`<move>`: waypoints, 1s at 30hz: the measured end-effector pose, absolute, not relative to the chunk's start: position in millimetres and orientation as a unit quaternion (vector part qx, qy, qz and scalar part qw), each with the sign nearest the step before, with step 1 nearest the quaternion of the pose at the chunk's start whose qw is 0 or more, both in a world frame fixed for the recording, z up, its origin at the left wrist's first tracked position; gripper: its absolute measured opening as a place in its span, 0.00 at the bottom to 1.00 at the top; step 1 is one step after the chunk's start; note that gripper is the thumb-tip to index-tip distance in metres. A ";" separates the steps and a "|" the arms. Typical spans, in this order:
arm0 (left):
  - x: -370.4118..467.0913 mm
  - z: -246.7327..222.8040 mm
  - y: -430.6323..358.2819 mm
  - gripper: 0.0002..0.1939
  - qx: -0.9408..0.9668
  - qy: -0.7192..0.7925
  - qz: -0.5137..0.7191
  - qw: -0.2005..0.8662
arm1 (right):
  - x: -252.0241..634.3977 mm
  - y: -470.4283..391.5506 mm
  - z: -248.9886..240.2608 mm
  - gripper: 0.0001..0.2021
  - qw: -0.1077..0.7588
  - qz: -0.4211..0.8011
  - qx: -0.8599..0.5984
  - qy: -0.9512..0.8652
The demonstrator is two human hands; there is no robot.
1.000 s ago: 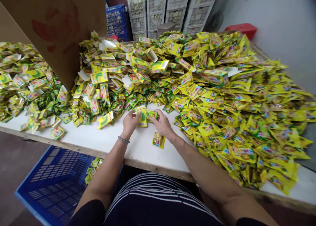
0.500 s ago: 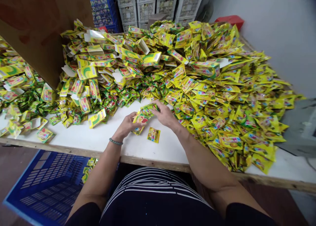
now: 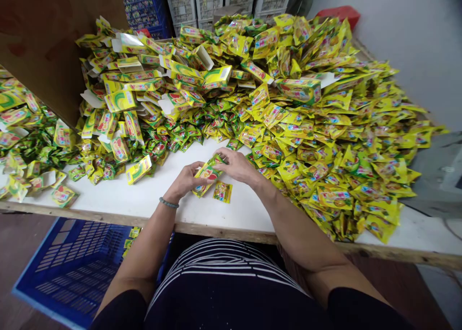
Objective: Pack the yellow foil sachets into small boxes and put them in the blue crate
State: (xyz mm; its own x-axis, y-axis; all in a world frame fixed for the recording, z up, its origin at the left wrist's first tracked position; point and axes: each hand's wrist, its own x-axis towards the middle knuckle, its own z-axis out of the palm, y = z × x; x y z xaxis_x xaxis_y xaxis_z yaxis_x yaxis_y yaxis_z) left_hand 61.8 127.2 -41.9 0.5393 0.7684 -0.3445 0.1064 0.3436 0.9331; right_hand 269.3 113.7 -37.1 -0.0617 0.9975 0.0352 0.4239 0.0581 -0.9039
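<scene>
Over the white tabletop, my left hand (image 3: 185, 182) grips a small yellow-and-green carton (image 3: 206, 177) with red fruit printed on it, thumb across its front. My right hand (image 3: 237, 166) closes its fingers on the carton's upper right end. Whether a packet is also between those fingers is hidden. Just below the carton a single yellow sachet (image 3: 223, 192) lies flat on the table. Left of my hands, a yellow carton (image 3: 139, 170) rests at the edge of the pile.
A large heap of yellow sachets (image 3: 325, 157) spreads across the right. Cartons (image 3: 121, 101) and green sachets (image 3: 184, 133) pile up behind my hands. A cardboard sheet (image 3: 54, 46) stands at left. Below the wooden table edge (image 3: 231, 231) sits a blue crate (image 3: 72, 272); white crates (image 3: 209, 5) are stacked behind.
Green packets that showed between my right hand and the carton's end are no longer visible there. My right hand has drawn in against the carton. The view has shifted slightly.
</scene>
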 end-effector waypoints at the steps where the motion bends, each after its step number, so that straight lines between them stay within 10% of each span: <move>1: 62.3 -41.7 127.6 0.28 0.514 0.420 0.243 0.708 | 265.9 112.6 -38.2 0.11 0.393 0.369 -0.591 -0.600; 30: 69.1 -36.8 123.8 0.33 0.454 0.396 0.363 0.711 | 244.9 98.8 -39.3 0.17 0.453 0.413 -0.519 -0.595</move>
